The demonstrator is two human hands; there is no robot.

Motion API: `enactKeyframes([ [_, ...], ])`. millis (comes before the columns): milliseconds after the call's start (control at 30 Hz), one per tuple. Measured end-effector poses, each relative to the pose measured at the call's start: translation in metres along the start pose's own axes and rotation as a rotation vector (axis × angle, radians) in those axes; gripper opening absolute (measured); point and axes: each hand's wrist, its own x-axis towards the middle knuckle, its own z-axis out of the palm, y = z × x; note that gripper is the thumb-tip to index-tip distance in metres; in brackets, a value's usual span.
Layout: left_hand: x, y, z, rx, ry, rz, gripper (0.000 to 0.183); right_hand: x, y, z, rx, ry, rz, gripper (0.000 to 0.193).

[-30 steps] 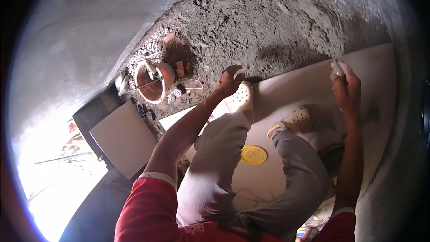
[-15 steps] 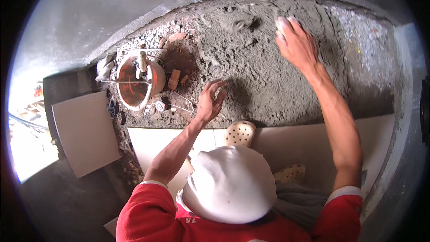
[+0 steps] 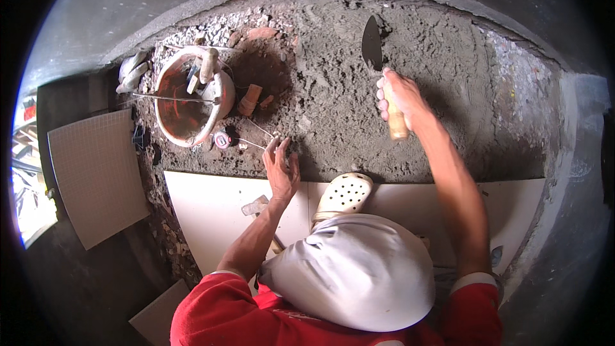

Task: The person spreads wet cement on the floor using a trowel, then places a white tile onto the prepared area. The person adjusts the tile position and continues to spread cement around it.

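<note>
My right hand (image 3: 401, 97) grips the wooden handle (image 3: 397, 125) of a trowel; its dark pointed blade (image 3: 371, 43) lies over the rough grey mortar bed (image 3: 339, 102). My left hand (image 3: 282, 168) is at the near edge of the mortar, fingers bent and apart. Its fingertips meet the end of a thin white string (image 3: 252, 143); whether they touch it I cannot tell. Left of that hand are a round tape measure (image 3: 222, 140) and a reddish block (image 3: 250, 100). Further left stands a pale bucket (image 3: 159, 93) with handled tools inside.
White tiles (image 3: 205, 198) cover the near floor, where a cream clog (image 3: 346, 193) and a hammer (image 3: 256, 206) rest. A loose tile (image 3: 96, 173) leans at the left. Gloves (image 3: 132, 72) lie beside the bucket. A grey wall (image 3: 224, 0) bounds the far side.
The trowel now shows clearly in my right hand, which has come nearer and slightly left. My left hand has moved left and nearer, to the string. The view has shifted a little.
</note>
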Motion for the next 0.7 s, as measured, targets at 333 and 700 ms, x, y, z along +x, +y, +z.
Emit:
enactKeyframes([
  [333,-0.008,-0.02,0.001,0.084,0.081,-0.021,0.046,0.048,-0.02,0.059,-1.161,-0.035,-0.291,0.038],
  [700,-0.013,-0.018,0.016,0.109,0.12,-0.011,0.046,0.035,-0.084,-0.042,-1.803,0.289,-0.365,0.034],
])
